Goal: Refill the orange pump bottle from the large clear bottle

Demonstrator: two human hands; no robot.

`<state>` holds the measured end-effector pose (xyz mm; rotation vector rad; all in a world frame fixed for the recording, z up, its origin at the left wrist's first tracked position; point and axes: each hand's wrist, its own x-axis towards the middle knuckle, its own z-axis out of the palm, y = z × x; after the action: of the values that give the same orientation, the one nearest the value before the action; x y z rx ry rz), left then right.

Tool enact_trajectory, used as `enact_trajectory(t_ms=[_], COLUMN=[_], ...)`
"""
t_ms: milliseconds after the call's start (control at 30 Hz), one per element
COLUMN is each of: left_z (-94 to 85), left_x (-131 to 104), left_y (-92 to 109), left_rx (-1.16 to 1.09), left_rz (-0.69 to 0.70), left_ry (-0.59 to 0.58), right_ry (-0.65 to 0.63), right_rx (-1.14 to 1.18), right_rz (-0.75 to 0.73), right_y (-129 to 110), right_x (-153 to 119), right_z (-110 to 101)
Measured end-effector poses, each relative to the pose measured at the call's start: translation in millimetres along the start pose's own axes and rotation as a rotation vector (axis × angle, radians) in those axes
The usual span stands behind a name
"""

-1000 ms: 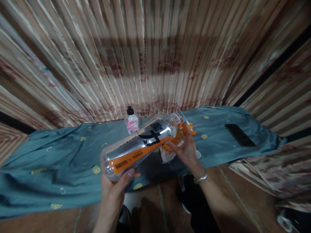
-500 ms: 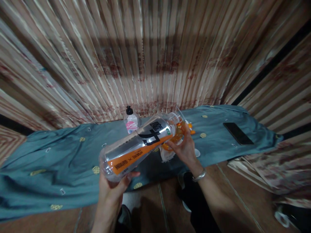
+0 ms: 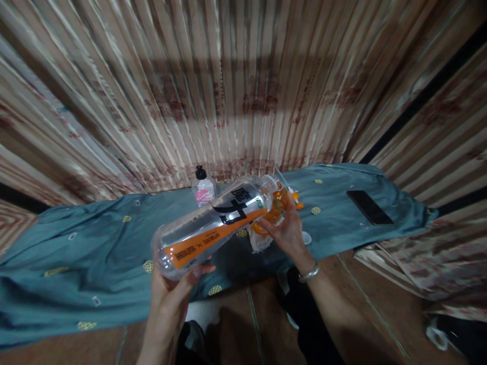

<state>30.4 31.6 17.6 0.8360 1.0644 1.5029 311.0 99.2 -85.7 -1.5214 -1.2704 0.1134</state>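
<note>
A large clear plastic bottle point(image 3: 213, 223) with an orange and black label is tilted, its mouth raised toward the right. My left hand point(image 3: 173, 291) is closed around its base from below. At the bottle's mouth, my right hand point(image 3: 285, 228) grips a translucent orange container point(image 3: 277, 207). The fingers partly hide this container, and I cannot tell whether the bottle's neck is inside it or just against it. Behind the bottle stands a clear squeeze bottle point(image 3: 204, 191) with a black cap and pink label. A crumpled whitish item point(image 3: 261, 243) lies beneath the orange container.
A teal cloth point(image 3: 102, 253) with yellow pineapple prints covers the long surface. A black phone point(image 3: 369, 207) lies at the right. Near my right hand are a small white disc point(image 3: 306, 238) and small orange-and-white items point(image 3: 299, 206). A pleated curtain point(image 3: 236, 76) hangs behind.
Everything in view has shifted slightly left. Both hands keep their grip, and the large bottle's label has turned a little.
</note>
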Motion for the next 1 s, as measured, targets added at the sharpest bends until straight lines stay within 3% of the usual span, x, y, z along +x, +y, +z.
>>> enact_trajectory(t_ms=[1000], left_z=[2.3], left_x=[-1.4], left_y=[6.1], left_rx=[0.005], left_rz=[-0.002], left_ry=[0.010], right_ry=[0.018], right_rx=[-0.050], right_rz=[-0.018], right_y=[5.7], right_x=[1.3], right_z=[6.9])
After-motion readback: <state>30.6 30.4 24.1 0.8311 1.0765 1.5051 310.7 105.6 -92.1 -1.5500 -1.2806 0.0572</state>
